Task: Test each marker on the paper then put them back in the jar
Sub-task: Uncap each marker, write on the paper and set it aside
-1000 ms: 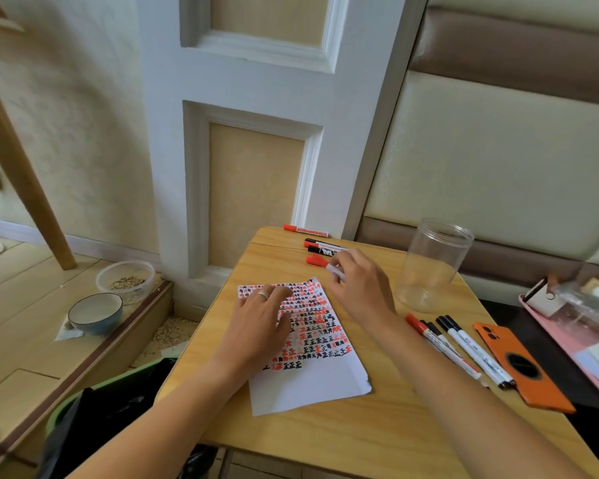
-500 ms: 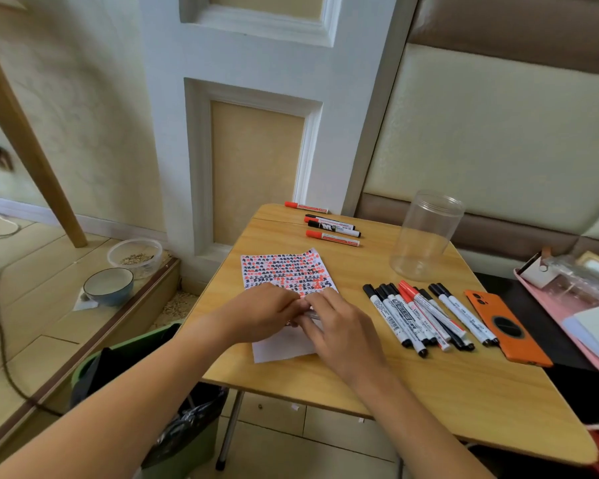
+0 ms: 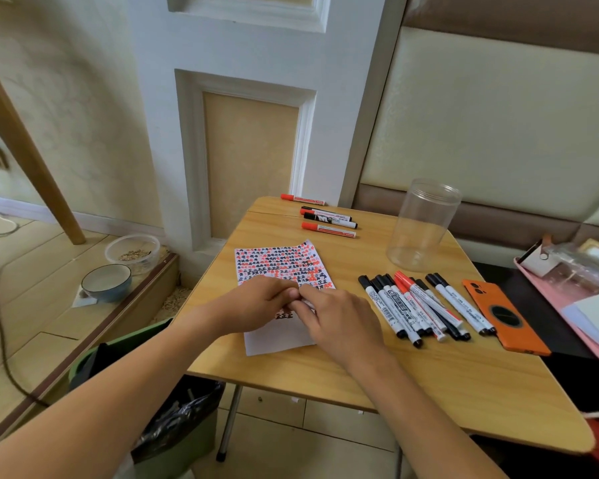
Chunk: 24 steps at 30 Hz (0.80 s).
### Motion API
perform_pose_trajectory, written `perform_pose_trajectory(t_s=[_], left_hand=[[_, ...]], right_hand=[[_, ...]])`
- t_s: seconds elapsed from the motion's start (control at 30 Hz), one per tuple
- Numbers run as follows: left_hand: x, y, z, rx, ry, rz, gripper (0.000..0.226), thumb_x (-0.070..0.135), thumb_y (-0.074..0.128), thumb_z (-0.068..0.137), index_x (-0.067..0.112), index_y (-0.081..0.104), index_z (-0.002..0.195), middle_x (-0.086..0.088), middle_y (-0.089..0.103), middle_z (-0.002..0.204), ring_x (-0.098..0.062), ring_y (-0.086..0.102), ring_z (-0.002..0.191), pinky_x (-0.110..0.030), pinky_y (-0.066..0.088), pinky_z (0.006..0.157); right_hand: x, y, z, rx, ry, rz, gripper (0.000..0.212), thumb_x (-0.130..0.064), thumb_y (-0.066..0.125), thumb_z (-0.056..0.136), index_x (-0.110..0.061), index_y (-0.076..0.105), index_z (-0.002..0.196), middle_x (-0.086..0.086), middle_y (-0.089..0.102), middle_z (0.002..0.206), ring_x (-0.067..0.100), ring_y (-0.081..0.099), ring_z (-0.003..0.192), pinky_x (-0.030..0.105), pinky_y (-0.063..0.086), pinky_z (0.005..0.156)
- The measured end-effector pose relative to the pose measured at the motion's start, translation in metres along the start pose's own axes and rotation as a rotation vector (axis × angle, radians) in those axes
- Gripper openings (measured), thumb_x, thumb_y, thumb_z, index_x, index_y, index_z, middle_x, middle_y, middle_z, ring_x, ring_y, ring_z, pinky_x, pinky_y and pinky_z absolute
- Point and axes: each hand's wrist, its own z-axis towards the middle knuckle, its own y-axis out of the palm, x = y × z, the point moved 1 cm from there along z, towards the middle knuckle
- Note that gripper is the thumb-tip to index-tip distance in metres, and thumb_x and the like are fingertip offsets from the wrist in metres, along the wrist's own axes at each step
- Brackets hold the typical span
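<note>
A white paper [image 3: 284,264], covered in red and black marks, lies on the wooden table [image 3: 343,371]. My left hand [image 3: 256,304] and my right hand [image 3: 339,323] meet above its lower half. Their fingertips pinch a marker [image 3: 306,303] between them, and only a white sliver of it shows. The clear plastic jar [image 3: 424,224] stands upright and empty at the back right. Several black and red markers [image 3: 412,305] lie side by side right of the paper. Several more markers [image 3: 327,223] lie in a row at the table's far edge.
An orange phone [image 3: 502,316] lies right of the marker bunch. A pink tray [image 3: 567,292] with boxes sits at the far right. Below the table's left edge stands a green bin [image 3: 146,402] with a black bag. Two bowls [image 3: 108,281] stand on the floor step.
One second ago my right hand reached for a red marker in the far row while my left hand pressed the paper. Both hands now meet over the paper; they have hardly moved for half a second.
</note>
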Motion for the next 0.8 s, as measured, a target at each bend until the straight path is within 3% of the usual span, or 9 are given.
perform_pose_trajectory(t_s=[0.2,0.37,0.47,0.57,0.67,0.8], left_hand=[[-0.007,-0.002,0.001,0.01,0.019,0.017,0.032,0.028,0.042,0.11,0.01,0.065,0.096,-0.005,0.067,0.083,-0.016,0.056,0.076,-0.024,0.039,0.065],[-0.008,-0.005,0.003,0.024,0.04,0.069,0.03,0.029,0.044,0.109,0.021,0.058,0.084,0.002,0.06,0.076,-0.008,0.05,0.068,-0.025,0.036,0.063],[-0.015,-0.008,0.004,0.097,0.032,0.068,0.028,0.035,0.047,0.106,0.022,0.059,0.084,0.002,0.059,0.078,-0.01,0.05,0.07,-0.034,0.042,0.067],[-0.028,-0.006,0.006,0.227,-0.017,0.177,0.019,0.037,0.055,0.102,0.022,0.066,0.096,0.005,0.058,0.096,-0.012,0.052,0.085,-0.038,0.047,0.078],[-0.037,0.002,0.009,0.31,-0.078,0.282,0.018,0.04,0.059,0.099,0.027,0.066,0.107,0.01,0.057,0.113,-0.013,0.052,0.103,-0.037,0.04,0.088],[-0.041,0.007,0.013,0.333,-0.105,0.307,0.016,0.04,0.058,0.099,0.029,0.062,0.11,0.009,0.057,0.116,-0.014,0.053,0.106,-0.037,0.032,0.094]], right_hand=[[0.0,-0.006,0.003,-0.079,0.032,-0.024,0.039,-0.062,0.036,0.104,-0.033,0.059,0.115,0.002,0.069,0.088,0.028,0.065,0.081,0.033,0.034,0.06],[0.005,-0.004,0.007,-0.112,0.061,0.002,0.043,-0.067,0.039,0.1,-0.03,0.061,0.106,0.003,0.066,0.085,0.029,0.062,0.08,0.034,0.034,0.059],[0.011,0.003,0.005,-0.117,0.113,0.046,0.036,-0.06,0.043,0.102,-0.026,0.052,0.095,-0.002,0.062,0.089,0.024,0.059,0.081,0.035,0.039,0.061],[0.016,0.009,0.001,-0.118,0.153,0.049,0.028,-0.041,0.036,0.108,-0.022,0.056,0.115,-0.002,0.063,0.105,0.021,0.06,0.087,0.035,0.042,0.067],[0.015,0.009,0.0,-0.112,0.18,0.09,0.029,-0.029,0.034,0.107,-0.018,0.057,0.121,-0.002,0.06,0.111,0.018,0.056,0.086,0.035,0.043,0.069],[0.017,0.006,-0.002,-0.061,0.174,0.152,0.025,-0.022,0.039,0.106,-0.02,0.054,0.126,-0.007,0.058,0.113,0.016,0.058,0.087,0.03,0.044,0.064]])
